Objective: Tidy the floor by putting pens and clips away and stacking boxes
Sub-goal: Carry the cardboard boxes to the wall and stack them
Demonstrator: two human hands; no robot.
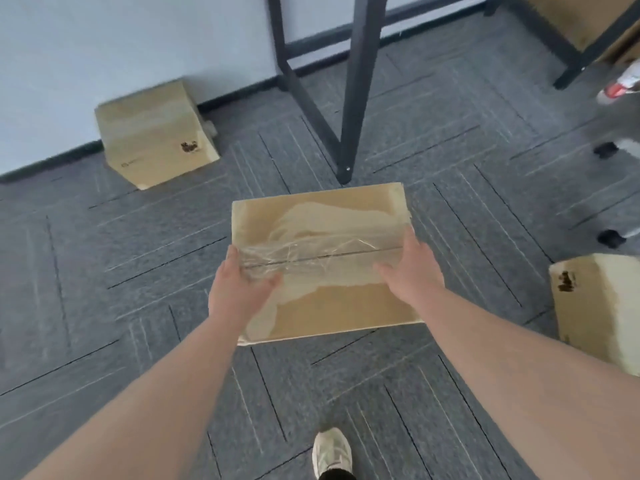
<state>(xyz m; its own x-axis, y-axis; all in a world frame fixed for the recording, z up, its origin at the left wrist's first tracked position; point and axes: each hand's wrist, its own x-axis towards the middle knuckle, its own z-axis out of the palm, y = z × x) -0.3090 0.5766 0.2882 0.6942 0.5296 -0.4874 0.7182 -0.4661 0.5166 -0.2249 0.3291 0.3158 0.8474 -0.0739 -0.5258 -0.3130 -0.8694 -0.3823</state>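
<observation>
Cardboard box (325,261): stiff, taped, likely light. Left hand (239,289) and right hand (412,271) grip closed on opposite sides; best hold.

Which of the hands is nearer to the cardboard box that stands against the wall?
Left. The left hand grips the held box's left edge, on the wall box's side; the right hand grips the opposite edge, farther away.

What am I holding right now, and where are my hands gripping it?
A taped cardboard box, held with both hands: the left hand grips its left side, the right hand its right side, both near the taped seam, thumbs on top.
</observation>
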